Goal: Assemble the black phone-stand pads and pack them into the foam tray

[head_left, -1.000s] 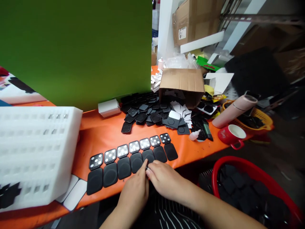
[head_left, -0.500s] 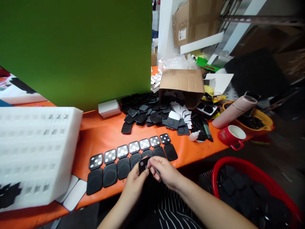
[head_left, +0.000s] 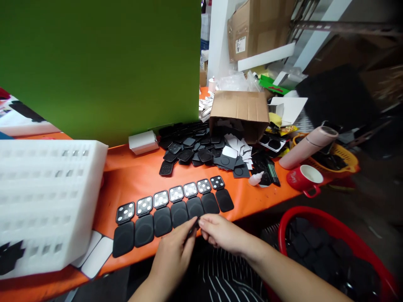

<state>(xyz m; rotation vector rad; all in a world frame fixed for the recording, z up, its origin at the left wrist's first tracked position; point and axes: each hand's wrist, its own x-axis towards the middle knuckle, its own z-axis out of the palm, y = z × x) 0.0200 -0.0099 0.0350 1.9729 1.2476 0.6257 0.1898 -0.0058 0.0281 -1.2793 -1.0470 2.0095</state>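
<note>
A row of several open black cases (head_left: 176,203) lies along the front of the orange table (head_left: 138,178), each with a dotted square half behind and a plain black flap in front. My left hand (head_left: 176,251) and my right hand (head_left: 220,233) meet at the front edge of the fifth case's flap (head_left: 195,206). The fingertips of both hands are pinched together on that edge, and the flap lies flat. A heap of loose black cases (head_left: 189,147) and white and black cards (head_left: 236,151) sits behind the row.
A white foam block (head_left: 44,197) fills the left, with a green board (head_left: 100,63) behind it. A cardboard box (head_left: 241,111) lies tipped over, with a red mug (head_left: 304,178), a pink tube (head_left: 310,144) and a yellow basket (head_left: 341,157) to its right. A red basket (head_left: 330,251) of black parts stands at lower right.
Half a second ago both hands held the black flap lifted off the table. It now lies flat in the row, and the fingertips have dropped to its front edge.
</note>
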